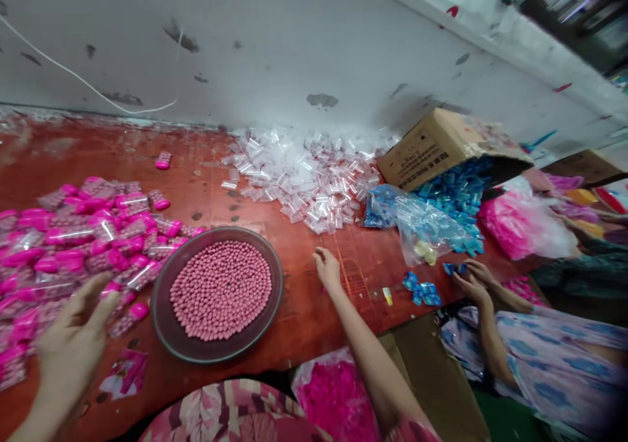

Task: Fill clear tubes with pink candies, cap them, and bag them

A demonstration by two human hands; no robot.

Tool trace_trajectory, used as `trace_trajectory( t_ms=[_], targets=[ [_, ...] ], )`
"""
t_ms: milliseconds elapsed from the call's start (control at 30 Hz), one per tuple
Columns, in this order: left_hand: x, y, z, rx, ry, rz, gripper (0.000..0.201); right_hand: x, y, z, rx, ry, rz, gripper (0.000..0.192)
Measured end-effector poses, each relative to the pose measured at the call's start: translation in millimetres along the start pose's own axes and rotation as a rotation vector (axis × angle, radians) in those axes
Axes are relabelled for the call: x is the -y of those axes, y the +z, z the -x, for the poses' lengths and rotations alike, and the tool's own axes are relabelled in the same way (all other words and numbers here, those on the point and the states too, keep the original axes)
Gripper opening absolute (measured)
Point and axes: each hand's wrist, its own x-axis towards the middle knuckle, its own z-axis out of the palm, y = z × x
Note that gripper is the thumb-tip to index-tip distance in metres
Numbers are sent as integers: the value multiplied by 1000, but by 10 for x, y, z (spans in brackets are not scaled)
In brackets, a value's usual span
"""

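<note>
While both hands [73,347] [328,269] hover spread-fingered, a dish [164,327] of pink beads [220,289] sits between filled pink tubes [73,239] and empty clear tubes [304,180].

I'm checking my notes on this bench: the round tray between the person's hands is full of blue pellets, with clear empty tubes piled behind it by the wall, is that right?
Not quite: the head view shows the pellets in the round tray are pink, not blue. The clear tubes do lie behind it by the wall.

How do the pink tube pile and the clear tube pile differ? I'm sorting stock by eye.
The pink tube pile lies at the left near the left hand; the clear tube pile lies by the wall, beyond the right hand. The pink tubes look filled and carry pink caps; the clear ones look empty and uncapped. Both lie loose on the red table.
</note>
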Motion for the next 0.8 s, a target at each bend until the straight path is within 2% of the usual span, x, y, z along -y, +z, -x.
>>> trace_trajectory(
  t_ms=[100,200,333,433,533,633,733,800],
  targets=[
    [-88,293,193,152,-65,260,40,-204,-1,-473,-37,52,69,30],
    [-79,557,297,322,-112,423,42,-226,19,-836,-49,78,123,33],
    [12,731,284,435,-126,418,42,-222,52,-1120,8,56,142,42],
    [21,782,267,465,-154,394,43,-241,34,-1182,76,39,107,35],
    [-25,843,299,506,-163,382,46,-176,-44,-1114,93,30,25,22],
    [-120,972,391,612,-177,413,48,79,-107,-878,78,-5,-112,13],
    [-268,1153,521,736,-166,481,49,487,-25,-444,130,-91,-301,18],
    [-359,1237,600,775,-122,542,52,767,104,-75,190,-145,-410,25]
  ],
)
